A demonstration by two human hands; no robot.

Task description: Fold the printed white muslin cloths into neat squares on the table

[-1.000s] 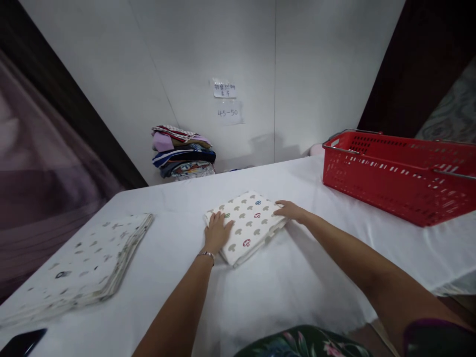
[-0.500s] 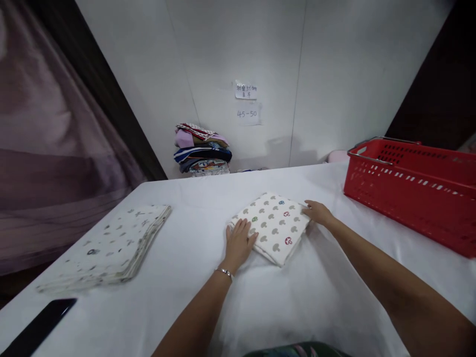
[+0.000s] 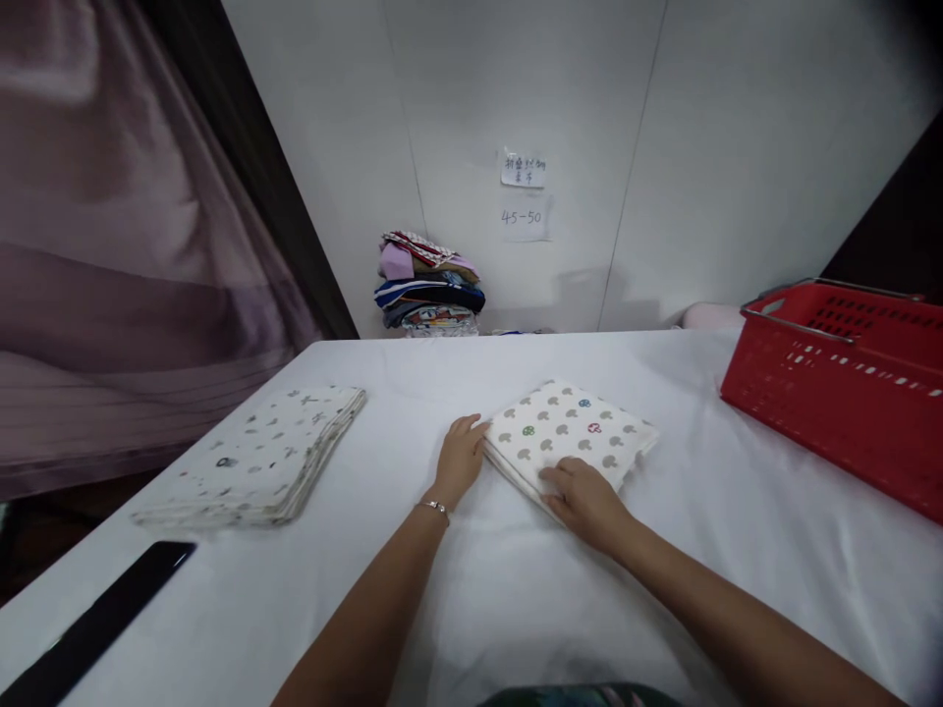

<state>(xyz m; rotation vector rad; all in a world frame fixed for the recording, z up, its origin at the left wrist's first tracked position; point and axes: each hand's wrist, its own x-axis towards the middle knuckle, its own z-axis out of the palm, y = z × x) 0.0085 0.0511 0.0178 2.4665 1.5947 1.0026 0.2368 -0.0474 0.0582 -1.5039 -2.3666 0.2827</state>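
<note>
White-covered table [image 3: 516, 609] carries a folded mushroom-print cloth [image 3: 571, 437] at its centre. Your left hand [image 3: 458, 462] presses its left edge, your right hand [image 3: 585, 501] its near corner, fingers flat, gripping nothing; seemingly squaring the fold. Lifting needs fingers underneath.

White-sheeted table [image 3: 516, 619]. Far left: stack of folded white cloths with small dark prints [image 3: 265, 457]. Just in front of it, at the near-left edge: flat black glossy slab [image 3: 95, 624]. Right: red perforated plastic basket [image 3: 832, 393] with grey metal handles [image 3: 796, 324]. At the white panel wall [image 3: 699, 147]: pile of folded multicoloured fabrics [image 3: 428, 285]. Above it, two paper notes [image 3: 525, 191], lower one reads "45-50". Mauve curtain [image 3: 110, 245] far left.
</note>
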